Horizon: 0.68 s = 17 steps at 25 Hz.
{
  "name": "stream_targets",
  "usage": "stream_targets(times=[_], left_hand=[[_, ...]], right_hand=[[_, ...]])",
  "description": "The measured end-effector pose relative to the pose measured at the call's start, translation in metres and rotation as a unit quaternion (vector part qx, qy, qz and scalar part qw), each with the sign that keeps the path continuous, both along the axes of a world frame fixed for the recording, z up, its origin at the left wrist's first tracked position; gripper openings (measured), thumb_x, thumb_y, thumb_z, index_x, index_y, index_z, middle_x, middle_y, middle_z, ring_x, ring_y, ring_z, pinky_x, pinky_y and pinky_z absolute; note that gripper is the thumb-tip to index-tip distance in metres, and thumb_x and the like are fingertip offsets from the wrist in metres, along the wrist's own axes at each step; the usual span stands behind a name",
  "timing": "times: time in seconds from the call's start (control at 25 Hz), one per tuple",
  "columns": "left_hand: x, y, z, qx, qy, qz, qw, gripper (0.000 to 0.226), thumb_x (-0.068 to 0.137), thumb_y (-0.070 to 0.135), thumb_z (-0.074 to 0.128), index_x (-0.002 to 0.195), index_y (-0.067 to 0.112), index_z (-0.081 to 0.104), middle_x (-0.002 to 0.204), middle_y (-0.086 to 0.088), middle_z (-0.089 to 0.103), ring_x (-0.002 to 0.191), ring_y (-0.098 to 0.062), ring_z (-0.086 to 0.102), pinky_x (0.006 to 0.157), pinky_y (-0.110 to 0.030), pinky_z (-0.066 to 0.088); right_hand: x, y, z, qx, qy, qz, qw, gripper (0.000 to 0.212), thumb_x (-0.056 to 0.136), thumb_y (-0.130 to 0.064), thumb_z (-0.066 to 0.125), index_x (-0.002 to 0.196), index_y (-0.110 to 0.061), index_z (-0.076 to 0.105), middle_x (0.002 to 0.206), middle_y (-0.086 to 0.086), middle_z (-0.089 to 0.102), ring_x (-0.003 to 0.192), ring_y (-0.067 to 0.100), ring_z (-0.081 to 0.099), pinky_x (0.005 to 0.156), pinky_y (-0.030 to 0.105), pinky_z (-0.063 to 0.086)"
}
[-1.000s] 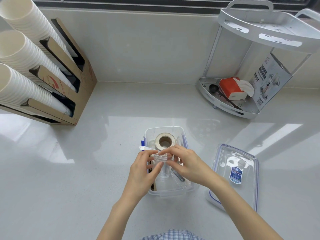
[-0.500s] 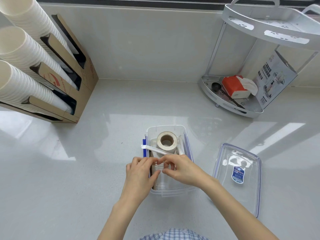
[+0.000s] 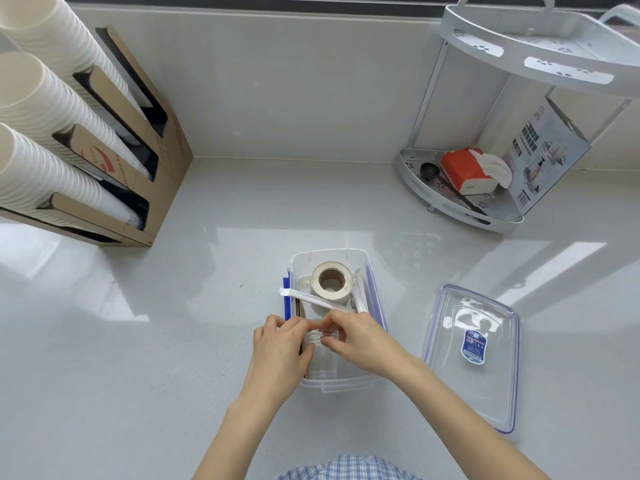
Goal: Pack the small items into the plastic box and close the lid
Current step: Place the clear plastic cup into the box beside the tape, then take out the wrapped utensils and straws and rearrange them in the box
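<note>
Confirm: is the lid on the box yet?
No, the lid lies flat on the counter to the right of the open plastic box.

no text is legible on any label here.

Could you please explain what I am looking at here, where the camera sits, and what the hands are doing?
There is no machine here: a person works with two bare hands, and the single picture comes from a wide-angle camera worn on the head, looking down. The left hand and right hand together grip a small clear plastic cup over the near end of an open clear plastic box on a pale countertop. Inside the box are a roll of tape and a paper-wrapped straw poking over the left rim. The lid lies to the right of the box. Farther off stand paper-cup stacks in a cardboard dispenser and a white corner rack holding an orange tissue pack.
</note>
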State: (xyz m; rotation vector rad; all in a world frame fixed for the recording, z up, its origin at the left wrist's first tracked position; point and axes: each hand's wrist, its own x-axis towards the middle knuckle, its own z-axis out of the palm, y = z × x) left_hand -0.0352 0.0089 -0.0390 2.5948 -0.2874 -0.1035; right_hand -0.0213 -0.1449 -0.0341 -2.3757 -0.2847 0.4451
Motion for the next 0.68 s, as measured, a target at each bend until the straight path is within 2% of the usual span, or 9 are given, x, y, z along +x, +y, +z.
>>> stream_targets(times=[0.16,0.28,0.4,0.52,0.68], left_hand=[[0.001,0.000,0.001,-0.025,0.002,0.009,1.000,0.031,0.087,0.024,0.048,0.117,0.031,0.054,0.108,0.016,0.062,0.086,-0.008,0.031,0.073,-0.021,0.019],[0.005,0.000,0.005,-0.070,-0.024,0.026,0.997,0.034,0.087,0.023,0.051,0.121,0.025,0.052,0.115,0.008,0.058,0.095,-0.011,0.039,0.081,-0.022,0.030],[0.015,0.001,0.010,-0.107,-0.043,0.085,0.990,0.042,0.084,0.017,0.055,0.125,0.018,0.047,0.119,-0.003,0.049,0.106,-0.020,0.044,0.089,-0.029,0.039],[0.026,0.002,0.010,-0.127,-0.007,0.124,0.984,0.045,0.085,0.016,0.055,0.128,0.015,0.042,0.122,-0.008,0.044,0.108,-0.024,0.048,0.089,-0.032,0.043],[0.036,0.005,0.005,-0.144,0.022,0.141,0.979,0.041,0.086,0.016,0.054,0.126,0.012,0.045,0.122,-0.008,0.046,0.103,-0.020,0.052,0.080,-0.023,0.039]], right_hand=[[0.006,-0.004,0.007,0.024,-0.037,-0.049,0.998,0.020,0.091,-0.023,0.046,0.100,-0.015,0.061,0.089,-0.001,0.062,0.076,0.011,0.052,0.074,0.027,0.043],[0.020,-0.011,0.015,0.012,-0.071,-0.113,0.991,0.022,0.091,-0.016,0.044,0.108,-0.013,0.058,0.108,0.006,0.060,0.089,0.018,0.058,0.085,0.030,0.044],[0.033,-0.011,0.021,-0.037,-0.050,-0.115,0.991,0.033,0.089,-0.013,0.045,0.122,-0.012,0.049,0.122,0.011,0.049,0.100,0.027,0.058,0.093,0.038,0.043],[0.042,-0.003,0.024,-0.124,-0.019,-0.089,0.988,0.044,0.087,-0.013,0.046,0.131,-0.011,0.037,0.128,0.016,0.042,0.108,0.034,0.051,0.090,0.040,0.043],[0.051,0.005,0.023,-0.184,0.004,-0.085,0.979,0.047,0.085,-0.007,0.045,0.131,-0.011,0.034,0.127,0.019,0.040,0.109,0.037,0.050,0.083,0.040,0.044]])
